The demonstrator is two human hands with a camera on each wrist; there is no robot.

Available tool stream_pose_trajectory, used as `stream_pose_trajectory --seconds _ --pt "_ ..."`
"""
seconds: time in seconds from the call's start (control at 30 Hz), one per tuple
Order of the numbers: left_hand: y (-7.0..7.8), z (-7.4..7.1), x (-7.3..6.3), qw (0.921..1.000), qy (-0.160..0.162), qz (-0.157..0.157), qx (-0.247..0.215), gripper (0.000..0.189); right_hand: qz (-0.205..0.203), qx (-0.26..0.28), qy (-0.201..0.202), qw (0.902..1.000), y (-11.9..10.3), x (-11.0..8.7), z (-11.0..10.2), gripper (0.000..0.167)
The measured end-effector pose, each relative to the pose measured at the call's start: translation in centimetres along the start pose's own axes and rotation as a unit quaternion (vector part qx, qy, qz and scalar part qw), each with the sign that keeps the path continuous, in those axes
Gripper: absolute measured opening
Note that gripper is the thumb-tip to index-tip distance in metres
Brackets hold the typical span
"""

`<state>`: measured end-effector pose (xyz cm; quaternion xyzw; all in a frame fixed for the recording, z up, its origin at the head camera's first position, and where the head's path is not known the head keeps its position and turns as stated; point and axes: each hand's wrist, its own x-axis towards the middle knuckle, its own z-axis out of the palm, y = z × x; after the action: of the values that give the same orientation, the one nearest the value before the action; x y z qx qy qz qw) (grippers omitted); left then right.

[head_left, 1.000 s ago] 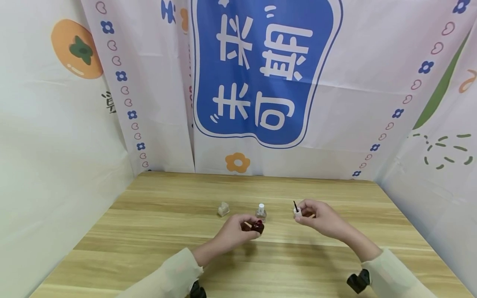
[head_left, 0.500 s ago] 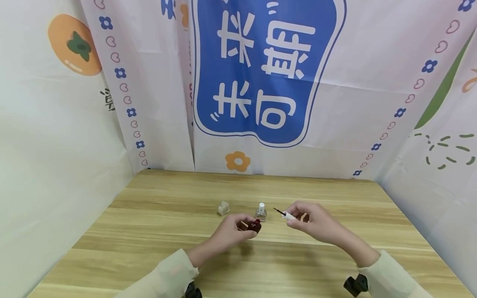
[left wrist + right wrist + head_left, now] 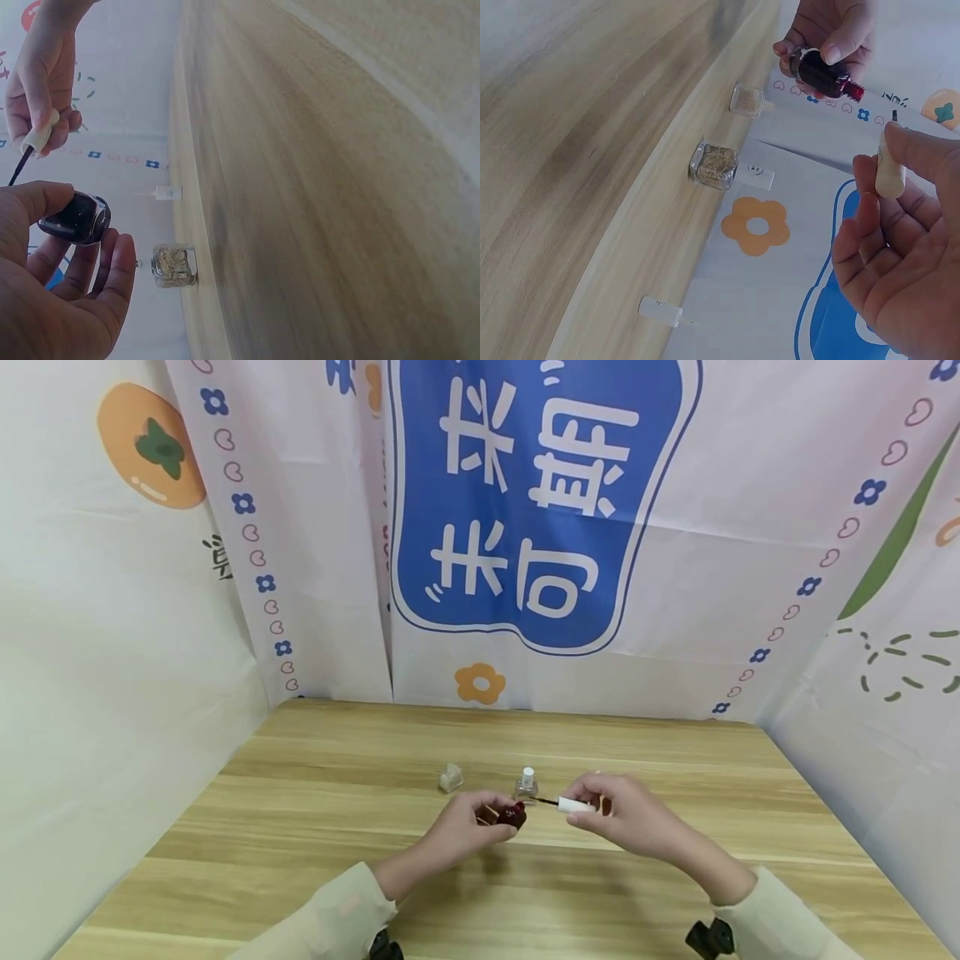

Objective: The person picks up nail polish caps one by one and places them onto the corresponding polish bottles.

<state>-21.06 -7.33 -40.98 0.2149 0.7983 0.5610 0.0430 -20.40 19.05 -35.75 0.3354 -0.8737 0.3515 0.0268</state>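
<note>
My left hand point(image 3: 471, 828) grips a small dark red nail polish bottle point(image 3: 512, 816) between thumb and fingers. Its open red neck point(image 3: 853, 91) shows in the right wrist view. With my right hand point(image 3: 628, 810) I pinch a white brush cap point(image 3: 574, 805), lying nearly level. The thin dark brush point(image 3: 21, 166) points toward the bottle, its tip a short way from the neck in the head view. Just behind stands a clear glitter polish bottle point(image 3: 715, 165) with a white cap point(image 3: 756, 176).
A pale, uncapped glitter bottle point(image 3: 451, 778) stands on the wooden table point(image 3: 337, 827), left of the capped one. Another white brush cap point(image 3: 660, 311) stands on the table with its brush upward. Printed cloth point(image 3: 705, 610) hangs behind the table.
My right hand has moved left, turning the brush cap from upright to nearly level, so the brush reaches toward the dark red bottle. The left hand has shifted only slightly left.
</note>
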Motion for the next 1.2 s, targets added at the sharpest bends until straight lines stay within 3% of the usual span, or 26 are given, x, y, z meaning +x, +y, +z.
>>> stream_pose_trajectory --seconds 0.3,1.2 --pt "0.50 -0.05 -0.14 0.9998 -0.001 0.007 0.019 0.026 -0.008 -0.020 -0.003 0.9998 -0.32 0.06 0.20 0.008" --pt "0.28 0.38 -0.13 0.9996 -0.021 0.019 0.003 0.026 -0.019 -0.045 -0.007 0.9988 -0.53 0.14 0.44 0.008"
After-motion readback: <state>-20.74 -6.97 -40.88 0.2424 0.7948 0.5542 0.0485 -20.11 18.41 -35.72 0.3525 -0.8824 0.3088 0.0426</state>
